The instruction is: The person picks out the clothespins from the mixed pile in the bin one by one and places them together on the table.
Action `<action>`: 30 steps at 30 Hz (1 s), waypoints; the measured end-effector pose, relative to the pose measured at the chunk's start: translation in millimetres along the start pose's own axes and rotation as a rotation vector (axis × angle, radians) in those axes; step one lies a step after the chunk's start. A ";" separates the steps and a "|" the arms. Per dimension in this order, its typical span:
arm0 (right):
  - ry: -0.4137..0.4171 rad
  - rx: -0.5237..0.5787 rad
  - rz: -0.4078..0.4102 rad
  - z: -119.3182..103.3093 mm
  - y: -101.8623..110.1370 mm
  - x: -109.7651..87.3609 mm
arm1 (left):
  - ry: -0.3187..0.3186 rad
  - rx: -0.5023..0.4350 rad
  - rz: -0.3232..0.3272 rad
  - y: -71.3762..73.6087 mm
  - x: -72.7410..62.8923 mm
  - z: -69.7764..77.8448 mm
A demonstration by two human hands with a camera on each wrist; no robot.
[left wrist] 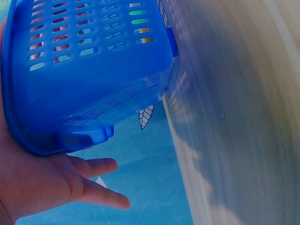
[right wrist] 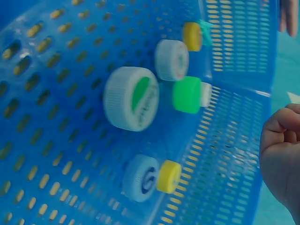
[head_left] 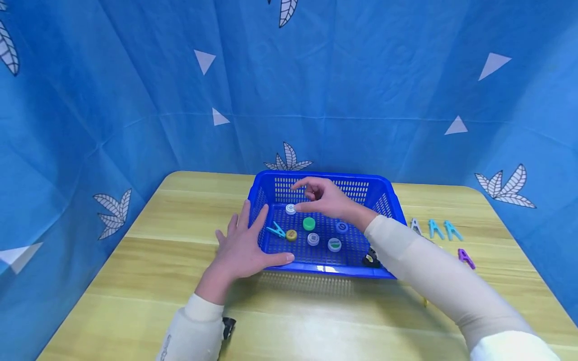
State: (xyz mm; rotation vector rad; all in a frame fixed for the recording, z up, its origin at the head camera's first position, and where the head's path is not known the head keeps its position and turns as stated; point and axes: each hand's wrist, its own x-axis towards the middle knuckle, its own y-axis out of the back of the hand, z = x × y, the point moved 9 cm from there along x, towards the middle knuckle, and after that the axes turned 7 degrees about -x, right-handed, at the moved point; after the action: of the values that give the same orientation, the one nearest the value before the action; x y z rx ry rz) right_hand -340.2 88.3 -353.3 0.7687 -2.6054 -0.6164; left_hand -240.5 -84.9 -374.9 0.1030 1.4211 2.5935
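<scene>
A blue plastic basket (head_left: 289,267) stands on the table with several bottle caps inside. My left hand (head_left: 241,253) lies spread against its left end, the thumb along the front rim; in the left wrist view the palm meets the rim. My right hand (head_left: 328,199) hovers over the basket, thumb and index finger apart with nothing seen between them, other fingers curled. Near its thumb in the head view is a white cap (head_left: 291,209). Around it lie a green cap (head_left: 309,223), a blue cap (head_left: 341,227), a white-and-green cap (head_left: 334,244) and a light-blue clothespin (head_left: 276,230).
Right of the basket on the table (head_left: 149,260) lie a grey clothespin (head_left: 415,225), two light-blue clothespins (head_left: 436,229) and a purple clothespin (head_left: 466,258). A small yellow thing (head_left: 425,302) is mostly hidden by the right sleeve. A blue curtain (head_left: 289,90) hangs behind the table.
</scene>
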 end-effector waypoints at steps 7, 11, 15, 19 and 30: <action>-0.130 0.028 -0.010 16.6 -10.5 6.8 | -0.012 0.003 0.009 3.5 2.0 1.6; -0.179 0.017 -0.053 24.1 -19.0 13.6 | -0.018 0.011 0.023 7.1 3.2 2.3; -0.200 -0.045 -0.097 32.0 -27.5 16.6 | -0.018 0.014 0.021 7.5 3.1 2.7; -0.177 -0.110 -0.156 37.4 -40.6 17.1 | -0.023 0.022 0.025 6.5 1.7 2.5; -0.094 -0.373 -0.257 39.2 -61.8 14.7 | -0.015 0.024 0.003 0.9 -0.7 1.7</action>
State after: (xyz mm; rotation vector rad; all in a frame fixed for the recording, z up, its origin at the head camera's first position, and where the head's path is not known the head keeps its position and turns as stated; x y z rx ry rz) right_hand -343.1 44.9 -414.0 0.9720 -2.3798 -1.1976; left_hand -239.7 -84.0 -373.2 0.1279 1.4478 2.5726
